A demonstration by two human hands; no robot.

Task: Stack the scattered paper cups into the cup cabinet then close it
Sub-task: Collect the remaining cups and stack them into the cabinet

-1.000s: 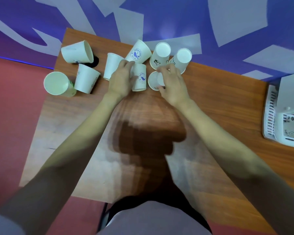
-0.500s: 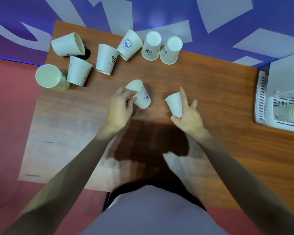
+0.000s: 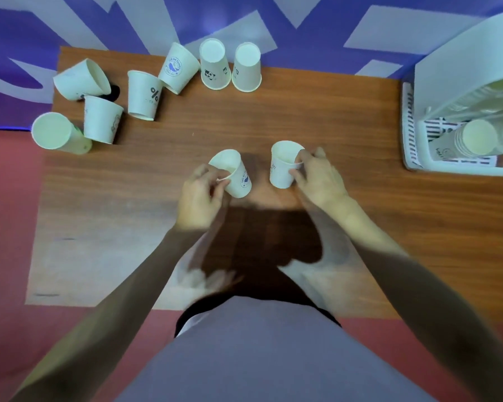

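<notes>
My left hand [image 3: 199,198] grips a white paper cup with a blue logo [image 3: 238,178], mouth tilted up and left, above the middle of the wooden table [image 3: 273,117]. My right hand [image 3: 317,181] holds a second white paper cup [image 3: 283,166] mouth up, a short gap to the right of the first. Several more paper cups lie or stand along the table's far left edge, among them one marked with a percent sign [image 3: 144,95] and two upside-down ones [image 3: 215,65]. The white cup cabinet [image 3: 459,91] stands open at the right edge with a stack of cups [image 3: 471,140] inside.
A cup on its side [image 3: 82,81] and another lying at the corner [image 3: 57,134] crowd the far left end. A dark round hole [image 3: 114,91] shows in the tabletop beside them. Purple and white patterned floor lies beyond the table, red floor to its left.
Both hands have lifted one cup each from the far group and drawn them back toward me. The right hand's cup has turned mouth up.
</notes>
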